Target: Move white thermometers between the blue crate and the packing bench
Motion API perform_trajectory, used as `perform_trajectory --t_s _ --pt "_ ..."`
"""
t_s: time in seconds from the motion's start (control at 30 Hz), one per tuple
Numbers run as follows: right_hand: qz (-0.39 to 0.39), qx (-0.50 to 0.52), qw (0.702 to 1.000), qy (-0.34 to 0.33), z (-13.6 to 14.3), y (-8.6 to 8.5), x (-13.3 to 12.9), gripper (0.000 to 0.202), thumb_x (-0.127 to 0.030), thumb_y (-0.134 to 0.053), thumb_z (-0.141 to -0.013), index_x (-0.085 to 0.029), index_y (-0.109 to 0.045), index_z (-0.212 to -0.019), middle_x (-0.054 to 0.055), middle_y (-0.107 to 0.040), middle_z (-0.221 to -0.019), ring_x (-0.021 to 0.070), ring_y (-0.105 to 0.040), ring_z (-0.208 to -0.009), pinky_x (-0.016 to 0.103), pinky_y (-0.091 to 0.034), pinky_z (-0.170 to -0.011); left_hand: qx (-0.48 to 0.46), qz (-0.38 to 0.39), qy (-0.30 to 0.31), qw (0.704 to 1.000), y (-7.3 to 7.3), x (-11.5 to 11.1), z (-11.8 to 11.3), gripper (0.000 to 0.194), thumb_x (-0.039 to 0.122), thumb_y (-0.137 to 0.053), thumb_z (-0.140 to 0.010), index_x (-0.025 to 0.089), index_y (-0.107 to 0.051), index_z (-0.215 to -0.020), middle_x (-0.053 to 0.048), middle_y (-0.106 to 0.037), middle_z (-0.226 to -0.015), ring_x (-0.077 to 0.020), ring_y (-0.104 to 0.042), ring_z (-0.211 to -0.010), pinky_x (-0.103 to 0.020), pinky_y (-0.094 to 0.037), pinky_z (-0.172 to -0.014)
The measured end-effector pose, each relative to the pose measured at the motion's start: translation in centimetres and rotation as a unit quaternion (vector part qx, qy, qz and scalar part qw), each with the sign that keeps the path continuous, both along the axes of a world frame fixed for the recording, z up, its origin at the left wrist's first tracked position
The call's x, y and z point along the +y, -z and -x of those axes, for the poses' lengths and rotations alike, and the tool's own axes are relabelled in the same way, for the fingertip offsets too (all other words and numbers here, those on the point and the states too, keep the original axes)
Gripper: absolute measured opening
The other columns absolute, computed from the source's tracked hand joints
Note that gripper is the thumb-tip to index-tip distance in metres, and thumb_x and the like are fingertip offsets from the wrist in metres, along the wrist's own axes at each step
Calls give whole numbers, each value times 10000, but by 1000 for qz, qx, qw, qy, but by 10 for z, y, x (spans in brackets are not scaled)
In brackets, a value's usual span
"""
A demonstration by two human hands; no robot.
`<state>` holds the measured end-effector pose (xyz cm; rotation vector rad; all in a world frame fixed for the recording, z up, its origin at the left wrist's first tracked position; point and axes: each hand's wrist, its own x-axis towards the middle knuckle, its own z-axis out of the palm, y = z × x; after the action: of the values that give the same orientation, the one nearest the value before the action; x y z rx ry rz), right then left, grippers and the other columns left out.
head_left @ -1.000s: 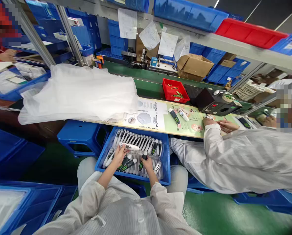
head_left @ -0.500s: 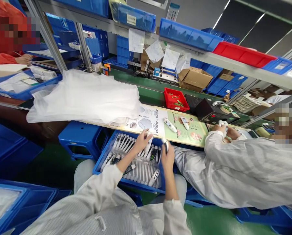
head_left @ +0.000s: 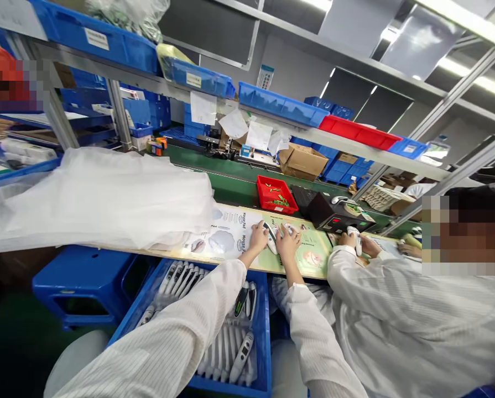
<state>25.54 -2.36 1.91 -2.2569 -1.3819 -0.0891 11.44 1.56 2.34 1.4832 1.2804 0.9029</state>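
A: In the head view, where do the person's two hands lie?

B: Both sleeved arms [head_left: 189, 320] extend forward over a printed mat [head_left: 322, 261]. The left hand [head_left: 259, 237] is at the left side of a white device [head_left: 271, 242], which lies slantwise on the mat between the hands. The right hand [head_left: 287, 244] is just to the right, its fingers partly covering a second device [head_left: 290, 227].

A: Is either hand grasping?

B: I can't determine this for either one. The left fingertips meet the edge of the white device, but a firm hold is not visible; the right fingers hide their own contact.

A: What surrounds them?

B: Nearest the person, a blue bin [head_left: 264, 331] contains similar devices [head_left: 181, 279] in a row. White sheets [head_left: 118, 199] cover the mat's left end. Beyond the mat are a red tray [head_left: 287, 210] with small green pieces [head_left: 279, 202] and a black box [head_left: 332, 220]. At right, a co-worker's hand [head_left: 347, 240] is beside another white handheld unit [head_left: 358, 242].
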Motion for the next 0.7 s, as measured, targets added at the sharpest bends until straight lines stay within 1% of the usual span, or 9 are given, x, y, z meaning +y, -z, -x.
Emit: perform_trajectory --t_s 0.07,0.13,0.23,0.27,0.33,0.4,0.53,0.63,0.7 --pt "-41 -40 998 35 -11 5 5 574 -501 -478 -1110 -240 -672 -1582 222 -494 -1676 425 -431 -1513 577 -304 -1258 -9 -16 14 1000 5 10 -14 648 364 -561 -1103 205 -434 -1718 -260 -529 -1627 -221 -768 -799 -325 -611 -541" --pt "-47 -52 995 69 -27 9 10 606 -551 -483 -1110 -273 -633 -1626 205 -373 -1774 463 -365 -1562 653 -236 -1284 -14 -32 36 999 10 21 -29 652 357 -540 -1103 206 -441 -1729 -251 -524 -1643 -248 -779 -872 -362 -663 -626" --pt "8 -1 998 57 -57 17 18 640 -564 -417 -1129 -281 -566 -1684 214 -466 -1717 449 -455 -1506 666 -277 -1270 11 -78 60 995 14 38 -59 653 324 -615 -1063 191 -508 -1693 -221 -526 -1680 -326 -723 -1283 -422 -662 -1014" --pt "13 6 999 39 -68 21 20 636 -537 -380 -1140 -271 -559 -1688 215 -513 -1679 428 -479 -1496 636 -307 -1267 28 -97 66 993 15 43 -72 650 302 -637 -1047 174 -532 -1675 -217 -528 -1687 -335 -649 -1419 -426 -591 -1150" --pt "-12 -7 1000 11 -90 29 21 629 -463 -323 -1149 -229 -572 -1676 212 -553 -1646 381 -487 -1511 552 -354 -1266 57 -123 77 988 17 50 -103 636 279 -640 -1039 130 -552 -1650 -231 -538 -1683 -329 -532 -1555 -417 -443 -1298" --pt "-43 -23 999 9 -114 35 19 624 -413 -299 -1145 -195 -610 -1640 210 -554 -1648 348 -495 -1513 487 -386 -1255 71 -134 92 984 19 54 -137 623 301 -618 -1055 107 -550 -1642 -244 -564 -1659 -330 -516 -1565 -426 -386 -1328" --pt "-72 -14 996 42 -157 35 14 611 -393 -326 -1128 -158 -657 -1584 227 -575 -1624 345 -539 -1463 484 -431 -1227 63 -134 115 982 20 55 -193 602 351 -622 -1069 137 -559 -1628 -241 -597 -1619 -339 -543 -1531 -439 -433 -1278" --pt "-88 -6 994 58 -169 22 6 605 -401 -341 -1125 -150 -628 -1594 236 -530 -1664 357 -494 -1511 554 -400 -1262 46 -119 120 985 14 52 -206 562 390 -606 -1095 141 -577 -1599 -254 -619 -1576 -346 -580 -1484 -440 -486 -1226" --pt "-136 -8 988 65 -159 15 -9 610 -425 -348 -1129 -136 -586 -1611 246 -501 -1680 356 -467 -1538 584 -364 -1291 30 -117 108 987 7 46 -200 546 390 -584 -1116 123 -567 -1592 -265 -619 -1568 -345 -555 -1504 -453 -464 -1252"
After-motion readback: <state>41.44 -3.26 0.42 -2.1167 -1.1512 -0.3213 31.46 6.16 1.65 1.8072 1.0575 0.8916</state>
